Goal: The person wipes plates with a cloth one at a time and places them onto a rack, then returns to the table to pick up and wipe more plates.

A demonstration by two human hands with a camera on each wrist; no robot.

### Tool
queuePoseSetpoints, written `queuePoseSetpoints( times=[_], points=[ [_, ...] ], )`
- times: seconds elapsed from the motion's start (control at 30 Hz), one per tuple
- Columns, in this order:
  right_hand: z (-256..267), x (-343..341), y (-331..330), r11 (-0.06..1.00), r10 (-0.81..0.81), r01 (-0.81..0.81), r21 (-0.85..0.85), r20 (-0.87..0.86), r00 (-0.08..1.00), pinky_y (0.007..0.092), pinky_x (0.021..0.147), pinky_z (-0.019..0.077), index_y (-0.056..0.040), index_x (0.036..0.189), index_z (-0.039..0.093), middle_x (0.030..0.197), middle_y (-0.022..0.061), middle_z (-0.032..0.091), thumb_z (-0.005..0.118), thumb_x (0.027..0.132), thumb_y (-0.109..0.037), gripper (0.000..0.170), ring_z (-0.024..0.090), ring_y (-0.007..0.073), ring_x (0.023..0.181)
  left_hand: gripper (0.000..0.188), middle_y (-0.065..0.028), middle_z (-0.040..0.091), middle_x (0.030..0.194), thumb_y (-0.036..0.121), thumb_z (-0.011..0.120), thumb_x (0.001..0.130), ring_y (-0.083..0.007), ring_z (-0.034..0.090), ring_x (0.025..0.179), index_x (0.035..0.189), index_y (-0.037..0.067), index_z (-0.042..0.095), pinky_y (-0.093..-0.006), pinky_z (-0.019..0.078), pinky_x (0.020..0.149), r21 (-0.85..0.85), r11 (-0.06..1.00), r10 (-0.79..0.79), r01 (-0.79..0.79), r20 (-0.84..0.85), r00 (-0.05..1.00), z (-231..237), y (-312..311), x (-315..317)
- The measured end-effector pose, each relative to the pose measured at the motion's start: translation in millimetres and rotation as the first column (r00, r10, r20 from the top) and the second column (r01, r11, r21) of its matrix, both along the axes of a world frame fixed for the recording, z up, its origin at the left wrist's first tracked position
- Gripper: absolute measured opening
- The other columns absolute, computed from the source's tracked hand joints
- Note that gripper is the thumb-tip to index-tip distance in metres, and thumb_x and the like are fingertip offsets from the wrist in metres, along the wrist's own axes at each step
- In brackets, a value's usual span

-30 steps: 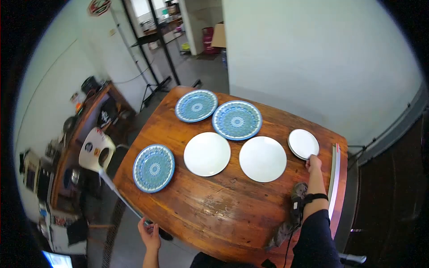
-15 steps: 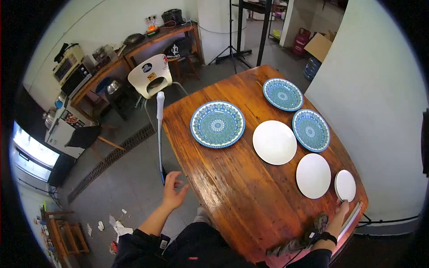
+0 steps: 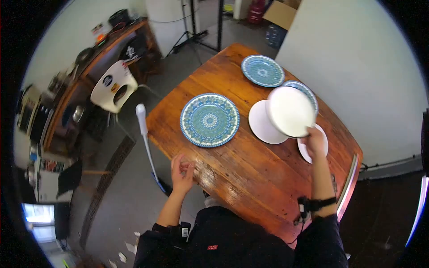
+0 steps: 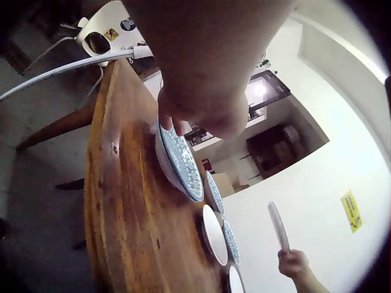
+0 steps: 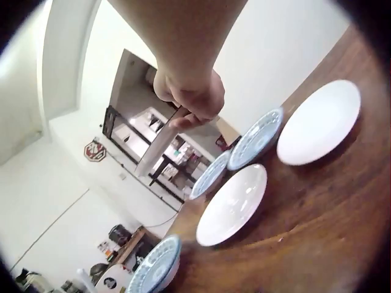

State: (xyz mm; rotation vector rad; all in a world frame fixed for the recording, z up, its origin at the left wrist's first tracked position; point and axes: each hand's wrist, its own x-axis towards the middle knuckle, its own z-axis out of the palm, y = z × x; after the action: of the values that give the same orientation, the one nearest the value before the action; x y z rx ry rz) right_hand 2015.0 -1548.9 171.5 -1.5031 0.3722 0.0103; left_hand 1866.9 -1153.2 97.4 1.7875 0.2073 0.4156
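Observation:
My right hand [image 3: 315, 142] pinches the near rim of a small stack of white plates [image 3: 291, 110], raised over the table. In the head view it overlaps a larger white plate [image 3: 267, 127] and a blue-patterned plate [image 3: 308, 90]. A second larger white plate [image 3: 322, 154] lies below my right hand, partly hidden by it. The left hand [image 3: 182, 176] hovers by the table's near-left edge, fingers loosely bent and holding nothing. Closest to it is a blue-patterned plate [image 3: 210, 119]; another blue-patterned plate [image 3: 262, 70] lies at the far corner.
The wooden table [image 3: 250, 178] has a pale strip [image 3: 347, 185] along its right edge. A pole with a white handle [image 3: 142, 118] stands at the left edge, and a white chair [image 3: 115, 87] is beyond it. A wall rises behind the table's right side.
My right hand has lifted the small white plates from the table's right end and carried them leftward over the larger plates. The left hand stays near the table edge; the head view has swung.

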Motion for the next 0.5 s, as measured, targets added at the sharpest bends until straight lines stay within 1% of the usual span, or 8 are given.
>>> queuePoseSetpoints(
  times=[0.07,0.1,0.13,0.2,0.3,0.4,0.43,0.5],
  points=[
    [3,16,54,0.992,0.031,-0.032,-0.124,-0.004,1.0,0.024,0.036,0.0413,0.0065,0.089,0.05,0.065,0.0089,0.054,0.044,0.076,-0.011,0.022,0.051,0.0143,0.045,0.035,-0.0099,0.038,0.106,0.004,0.055,0.074,-0.0121,0.053,0.075,0.106,0.001,0.042,-0.0203,0.041,0.06,-0.003,1.0,-0.01,0.01,0.016,1.0,4,9,11],
    [6,24,75,0.989,0.08,-0.085,-0.119,-0.04,0.996,0.0239,0.036,0.0407,0.0064,0.089,0.05,0.064,0.0093,0.054,0.044,0.076,-0.009,0.021,0.05,0.014,0.041,0.035,-0.0099,0.037,0.106,0.004,0.055,0.074,-0.0121,0.053,0.075,0.106,0.001,0.042,-0.0205,0.041,0.06,0.022,1.0,-0.006,0.005,0.012,1.0,9,15,13],
    [4,30,97,0.983,0.129,-0.128,-0.131,0.003,0.992,0.0234,0.035,0.0395,0.005,0.087,0.051,0.06,0.0091,0.053,0.043,0.077,-0.008,0.018,0.047,0.0131,0.038,0.035,-0.0099,0.037,0.107,0.004,0.055,0.074,-0.012,0.053,0.075,0.106,0.001,0.042,-0.0206,0.041,0.06,0.049,0.999,0.009,-0.009,0.004,1.0,12,23,13],
    [9,37,134,0.94,0.198,-0.18,-0.289,0.035,0.98,0.0222,0.035,0.0384,0.0035,0.088,0.052,0.058,0.0079,0.053,0.042,0.078,-0.006,0.017,0.047,0.0118,0.039,0.036,-0.0095,0.037,0.107,0.005,0.055,0.074,-0.0119,0.052,0.078,0.107,0.001,0.041,-0.0204,0.0407,0.061,0.049,0.999,0.025,-0.025,-0.008,1.0,10,42,13],
    [7,50,168,0.751,0.344,-0.136,-0.646,0.207,0.916,0.0338,0.046,0.0417,0.0018,0.089,0.052,0.063,0.0152,0.055,0.048,0.073,-0.009,0.02,0.053,0.0238,0.049,0.037,-0.0094,0.037,0.108,0.005,0.055,0.074,-0.0118,0.051,0.079,0.108,0.001,0.04,-0.0205,0.0406,0.062,0.079,0.994,0.084,-0.082,-0.032,0.996,7,68,15],
    [31,44,198,0.621,0.435,-0.052,-0.782,0.288,0.853,0.0379,0.052,0.0416,0.0004,0.085,0.052,0.067,0.0183,0.054,0.049,0.071,-0.009,0.017,0.053,0.0302,0.056,0.038,-0.009,0.037,0.109,0.005,0.056,0.074,-0.0117,0.051,0.079,0.108,0.002,0.041,-0.0206,0.0403,0.062,0.051,0.991,0.128,-0.126,-0.038,0.991,0,86,15],
    [34,45,203,0.544,0.517,0.034,-0.839,0.366,0.774,0.0388,0.052,0.0422,-0.0009,0.086,0.051,0.068,0.0192,0.054,0.049,0.07,-0.008,0.017,0.053,0.0327,0.057,0.038,-0.0089,0.037,0.109,0.005,0.056,0.074,-0.0117,0.051,0.079,0.109,0.003,0.041,-0.0205,0.0402,0.063,0.043,0.99,0.136,-0.134,-0.037,0.99,-2,90,17],
    [37,44,211,0.472,0.571,0.081,-0.878,0.374,0.731,0.0392,0.051,0.0425,-0.0022,0.089,0.049,0.066,0.0183,0.054,0.05,0.07,-0.007,0.02,0.053,0.0324,0.057,0.038,-0.0088,0.037,0.109,0.005,0.056,0.074,-0.0117,0.051,0.079,0.109,0.003,0.041,-0.0204,0.04,0.062,0.026,0.99,0.139,-0.138,-0.031,0.99,-7,97,20]
  ],
)
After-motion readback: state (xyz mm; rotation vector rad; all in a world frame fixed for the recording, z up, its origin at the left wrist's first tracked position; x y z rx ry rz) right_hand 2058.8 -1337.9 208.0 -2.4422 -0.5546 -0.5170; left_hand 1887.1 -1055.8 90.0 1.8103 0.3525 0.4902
